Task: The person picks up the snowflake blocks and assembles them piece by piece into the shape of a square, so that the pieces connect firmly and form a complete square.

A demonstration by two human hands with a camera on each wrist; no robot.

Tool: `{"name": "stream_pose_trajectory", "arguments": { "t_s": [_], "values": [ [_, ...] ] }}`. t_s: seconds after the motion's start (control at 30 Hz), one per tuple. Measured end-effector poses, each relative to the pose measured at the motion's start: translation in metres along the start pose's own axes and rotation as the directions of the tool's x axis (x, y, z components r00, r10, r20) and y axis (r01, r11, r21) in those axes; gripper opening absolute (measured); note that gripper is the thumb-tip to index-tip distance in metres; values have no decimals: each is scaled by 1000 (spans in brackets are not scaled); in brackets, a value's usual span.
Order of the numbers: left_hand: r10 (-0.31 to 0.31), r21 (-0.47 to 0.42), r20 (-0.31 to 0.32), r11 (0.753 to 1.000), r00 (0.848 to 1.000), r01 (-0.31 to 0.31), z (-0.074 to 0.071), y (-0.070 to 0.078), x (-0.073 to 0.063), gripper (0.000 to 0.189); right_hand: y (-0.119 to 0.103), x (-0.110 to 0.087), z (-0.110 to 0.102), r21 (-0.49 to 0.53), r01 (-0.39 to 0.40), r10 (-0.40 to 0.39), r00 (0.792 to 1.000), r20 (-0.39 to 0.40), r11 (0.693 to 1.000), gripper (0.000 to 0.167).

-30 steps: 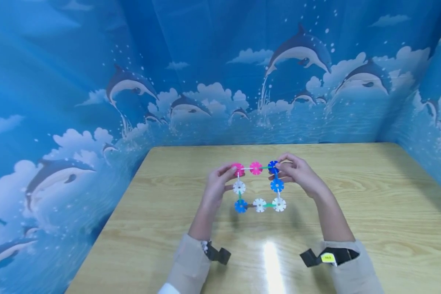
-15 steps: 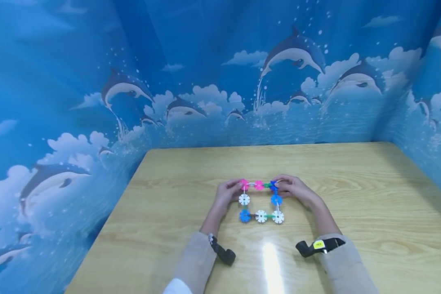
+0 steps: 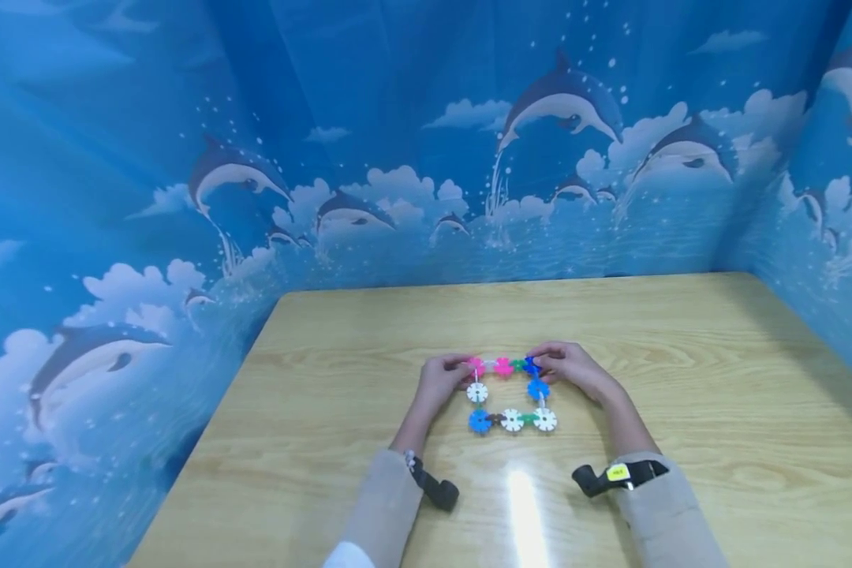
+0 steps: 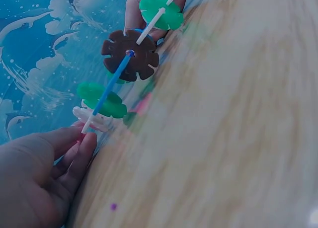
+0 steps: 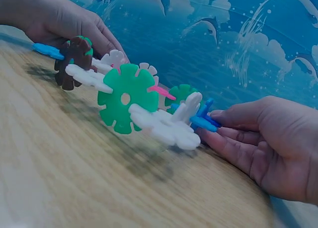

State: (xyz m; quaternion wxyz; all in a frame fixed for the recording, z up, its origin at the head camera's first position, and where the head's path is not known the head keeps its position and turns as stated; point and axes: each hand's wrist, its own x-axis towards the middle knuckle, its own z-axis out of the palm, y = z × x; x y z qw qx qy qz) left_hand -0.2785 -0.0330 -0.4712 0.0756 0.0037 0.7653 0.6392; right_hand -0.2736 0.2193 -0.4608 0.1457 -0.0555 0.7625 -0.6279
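A square frame of interlocking snowflake discs (image 3: pixel 512 420) lies between my two hands, close over the table. Pink discs line its far side, blue ones its right, and white and blue ones its near side. My left hand (image 3: pixel 440 383) pinches the pink disc (image 3: pixel 476 367) at the far left corner. At the far right corner my right hand (image 3: pixel 571 369) pinches a dark blue disc (image 3: pixel 531 365). Green discs (image 5: pixel 127 99) and a brown disc (image 4: pixel 130 55) stand on edge as links between the flat ones, as the wrist views show.
A wood-grain table (image 3: pixel 312 442) spreads beneath the hands, with a bright light reflection near its front. Behind and to the left hangs a blue dolphin-print curtain (image 3: pixel 397 118). Black camera straps (image 3: pixel 435 489) circle both wrists over beige sleeves.
Both hands have lowered the snowflake-disc square toward me and down to near the table. It has tilted flatter. Both hands keep their hold on the far corners.
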Motion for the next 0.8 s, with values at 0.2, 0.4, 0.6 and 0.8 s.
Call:
{"name": "stream_pose_trajectory", "arguments": {
  "t_s": [0.2,0.4,0.6,0.8],
  "values": [
    [21,66,-6,998,1000,-21,-1,2,-1,28,-1,1,1,-15,-21,21,1000,-17,1000,33],
    [35,74,-5,997,999,-35,-1,2,2,28,-7,-1,1,-4,-28,27,999,-37,1000,36],
    [36,67,-54,997,998,-32,-1,1,4,31,-6,-2,-1,5,-20,20,999,-31,1000,38],
    [30,31,-71,999,997,-28,-2,2,6,33,-3,-1,-9,24,-21,21,1000,-7,999,41]
  ]
}}
